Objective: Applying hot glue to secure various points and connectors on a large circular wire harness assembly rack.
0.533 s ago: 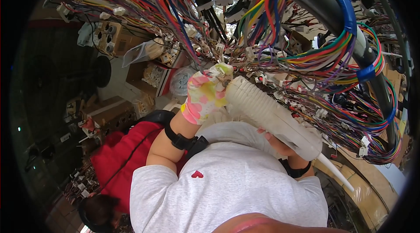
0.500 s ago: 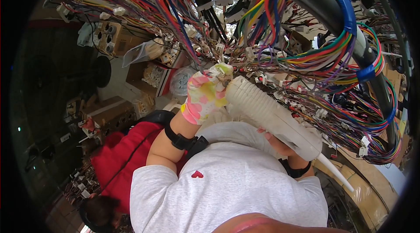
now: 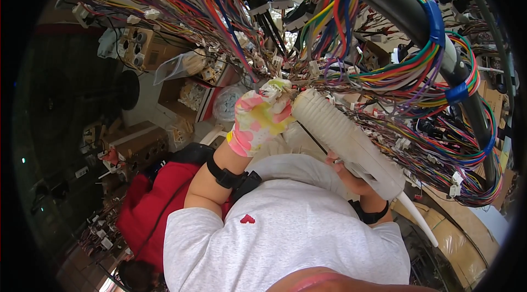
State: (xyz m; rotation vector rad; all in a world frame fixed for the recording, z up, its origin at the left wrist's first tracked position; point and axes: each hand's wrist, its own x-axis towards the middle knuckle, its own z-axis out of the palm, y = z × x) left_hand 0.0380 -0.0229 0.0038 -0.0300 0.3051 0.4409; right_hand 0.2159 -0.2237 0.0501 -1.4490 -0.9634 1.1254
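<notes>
Gloved left hand (image 3: 258,119): fingers curled beside wires (image 3: 395,79), hold unclear. Right hand (image 3: 352,180): fingers wrapped round white tool (image 3: 346,138). Blue tape (image 3: 437,23) secures bundles; work at loose ends appears unfinished.

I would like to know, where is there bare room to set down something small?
On the left, a pale floor patch lies bare between a holed cardboard box above, an open box of white parts on its right and a brown carton below. Crowded: around the gloved left hand and ribbed handheld tool, where coloured wire bundles gather.
</notes>
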